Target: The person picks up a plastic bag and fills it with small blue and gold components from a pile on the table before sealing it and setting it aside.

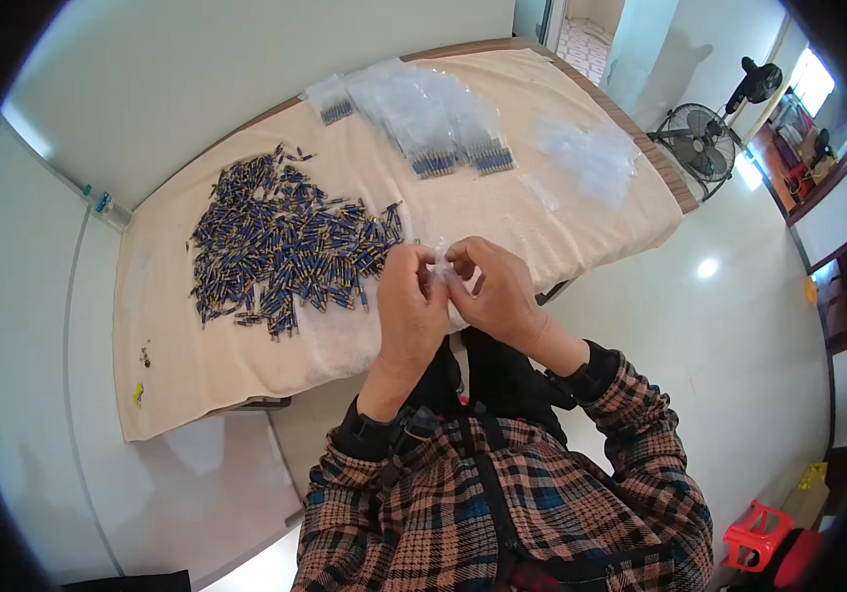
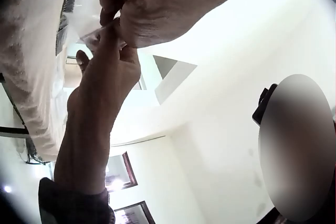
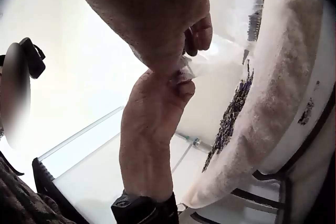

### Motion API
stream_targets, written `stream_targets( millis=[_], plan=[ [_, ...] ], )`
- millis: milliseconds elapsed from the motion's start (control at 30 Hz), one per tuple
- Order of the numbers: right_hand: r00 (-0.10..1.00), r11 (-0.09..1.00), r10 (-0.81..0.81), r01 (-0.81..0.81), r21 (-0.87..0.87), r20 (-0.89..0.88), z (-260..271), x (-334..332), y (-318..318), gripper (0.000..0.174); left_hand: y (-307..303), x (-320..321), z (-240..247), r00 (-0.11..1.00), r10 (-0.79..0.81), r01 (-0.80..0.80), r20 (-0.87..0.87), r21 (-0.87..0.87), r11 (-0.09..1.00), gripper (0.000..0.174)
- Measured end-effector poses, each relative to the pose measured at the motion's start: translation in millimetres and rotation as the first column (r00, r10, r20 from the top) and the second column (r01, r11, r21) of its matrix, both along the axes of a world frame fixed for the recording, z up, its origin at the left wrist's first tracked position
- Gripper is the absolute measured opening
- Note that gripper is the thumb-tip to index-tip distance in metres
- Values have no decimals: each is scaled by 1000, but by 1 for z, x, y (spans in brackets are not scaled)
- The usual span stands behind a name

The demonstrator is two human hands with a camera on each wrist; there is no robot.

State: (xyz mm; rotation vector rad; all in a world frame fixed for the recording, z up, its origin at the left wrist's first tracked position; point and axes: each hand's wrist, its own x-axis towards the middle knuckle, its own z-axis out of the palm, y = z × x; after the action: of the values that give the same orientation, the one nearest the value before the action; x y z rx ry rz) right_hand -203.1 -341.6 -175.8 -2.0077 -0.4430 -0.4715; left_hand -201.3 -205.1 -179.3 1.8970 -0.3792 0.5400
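Observation:
Both hands meet over the table's front edge in the head view. The left hand [image 1: 413,303] and the right hand [image 1: 502,294] pinch a small clear plastic bag [image 1: 440,264] between thumbs and fingers, its film bunched up. In the right wrist view the clear film [image 3: 215,53] stands out past the fingertips. What the bag holds is hidden by the fingers. Left of the hands lies a wide heap of small dark blue and brass-coloured pieces [image 1: 285,242] on a cream cloth [image 1: 344,345].
Filled clear bags [image 1: 433,118] lie at the back of the table, with one small filled bag [image 1: 334,104] beside them. More clear bags [image 1: 591,158] lie at the right. A bottle [image 1: 110,209] stands at the left; a fan [image 1: 698,143] and a red stool [image 1: 759,536] are on the right.

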Motion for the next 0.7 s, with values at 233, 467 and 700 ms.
stream_targets(
  millis=[233,467,700],
  plan=[
    [969,970,-239,234,72,62,-24,23,1,14,-13,0,-16,989,71,-93,133,165,982,21],
    [947,923,-318,295,246,56,-30,34,2,13,-20,-5,-23,986,57,-81,156,150,985,22],
    [964,967,-238,247,60,-120,-48,40,-11,14,-15,9,-32,978,30,-65,205,167,984,20]
  ],
)
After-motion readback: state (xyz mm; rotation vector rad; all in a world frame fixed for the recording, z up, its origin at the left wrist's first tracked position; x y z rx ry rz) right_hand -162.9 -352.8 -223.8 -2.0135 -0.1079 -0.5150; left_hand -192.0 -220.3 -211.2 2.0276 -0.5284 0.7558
